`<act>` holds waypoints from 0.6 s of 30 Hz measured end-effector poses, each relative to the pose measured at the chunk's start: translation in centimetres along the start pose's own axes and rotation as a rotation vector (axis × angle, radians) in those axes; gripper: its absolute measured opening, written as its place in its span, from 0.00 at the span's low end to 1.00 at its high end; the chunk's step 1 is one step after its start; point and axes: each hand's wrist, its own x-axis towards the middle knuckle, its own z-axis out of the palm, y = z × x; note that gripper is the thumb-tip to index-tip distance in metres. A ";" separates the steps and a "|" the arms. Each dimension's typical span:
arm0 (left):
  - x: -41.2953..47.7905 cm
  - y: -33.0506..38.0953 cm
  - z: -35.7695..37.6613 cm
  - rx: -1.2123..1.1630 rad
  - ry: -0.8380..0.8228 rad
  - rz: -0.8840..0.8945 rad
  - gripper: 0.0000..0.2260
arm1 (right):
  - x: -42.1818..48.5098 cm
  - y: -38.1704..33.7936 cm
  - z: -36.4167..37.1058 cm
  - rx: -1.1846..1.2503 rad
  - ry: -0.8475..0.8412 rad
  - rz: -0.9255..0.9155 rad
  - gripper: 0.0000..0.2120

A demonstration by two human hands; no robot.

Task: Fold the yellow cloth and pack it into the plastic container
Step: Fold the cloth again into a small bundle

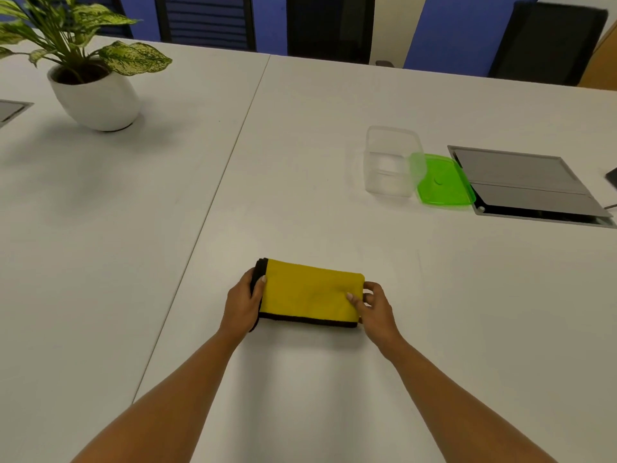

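The yellow cloth [309, 292], edged in black, lies folded into a narrow rectangle on the white table [300, 145] in front of me. My left hand [242, 304] grips its left end, thumb on top. My right hand [375, 310] pinches its right end, thumb on the yellow face and fingers round the edge. The clear plastic container [390, 162] stands uncovered, far right of the cloth. Its green lid [442, 183] lies flat beside it on the right.
A potted plant in a white pot [96, 95] stands at the far left. A grey cable hatch [524, 182] is set into the table right of the lid. Dark chairs [547, 41] line the far edge. A seam [213, 195] runs down the tabletop.
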 end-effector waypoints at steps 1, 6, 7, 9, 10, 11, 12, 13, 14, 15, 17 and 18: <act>0.1 -0.2 -0.3 0.022 0.032 -0.005 0.16 | 0.0 -0.3 0.7 0.002 0.002 0.020 0.20; 0.8 -1.5 -2.3 0.124 0.153 -0.065 0.17 | 0.2 -1.6 3.6 -0.038 -0.024 0.058 0.12; 1.0 -1.8 -2.8 0.144 0.168 -0.087 0.17 | 0.2 -1.8 4.2 -0.031 -0.054 0.069 0.12; 1.3 -2.2 -3.6 0.177 0.180 -0.117 0.18 | 0.2 -2.1 5.2 -0.031 -0.114 0.075 0.15; 1.4 -2.4 -3.9 0.192 0.180 -0.122 0.18 | 0.1 -2.2 5.6 -0.043 -0.133 0.072 0.17; 1.4 -2.7 -4.2 0.210 0.182 -0.124 0.17 | 0.1 -2.4 6.1 -0.059 -0.144 0.070 0.18; 1.4 -2.9 -4.5 0.231 0.185 -0.130 0.17 | 0.2 -2.4 6.4 -0.076 -0.154 0.069 0.19; 1.4 -3.0 -4.6 0.252 0.189 -0.137 0.16 | 0.1 -2.4 6.7 -0.090 -0.164 0.070 0.19; 1.4 -3.1 -4.8 0.270 0.192 -0.147 0.16 | 0.1 -2.4 7.1 -0.104 -0.175 0.072 0.19; 1.3 -3.0 -4.9 0.297 0.194 -0.161 0.16 | 0.1 -2.4 7.4 -0.124 -0.183 0.072 0.20; 1.1 -2.8 -4.7 0.433 0.203 -0.193 0.19 | 0.1 -2.3 7.9 -0.185 -0.176 0.056 0.20; 0.9 -2.6 -4.6 0.519 0.214 -0.183 0.20 | 0.2 -2.2 8.1 -0.211 -0.162 0.043 0.21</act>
